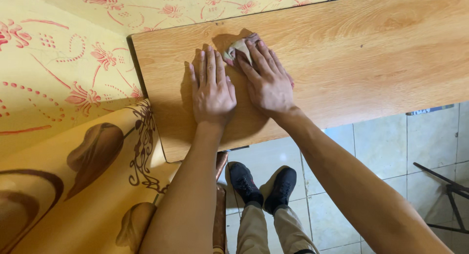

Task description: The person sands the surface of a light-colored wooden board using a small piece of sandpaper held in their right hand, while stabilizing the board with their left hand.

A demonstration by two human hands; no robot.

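On the wooden surface (371, 44), both hands lie flat with fingers toward 12 o'clock. The left hand (211, 90) rests released on bare wood; the right hand (266, 80) presses a crumpled tan cloth (235, 48) under its fingertips. A yellow flowered covering (58, 63) lies at 9 o'clock; black shoes (261, 184) stand on floor tiles (391, 146) at 6 o'clock

A wooden table (366, 48) with pale grain runs across the top. Left of the hand hangs yellow cloth (53, 63) with red flower patterns, and lower, a yellow cloth (83, 185) with brown shapes. Below lies a pale tiled floor (381, 146), with a dark metal frame (452, 195) at right.
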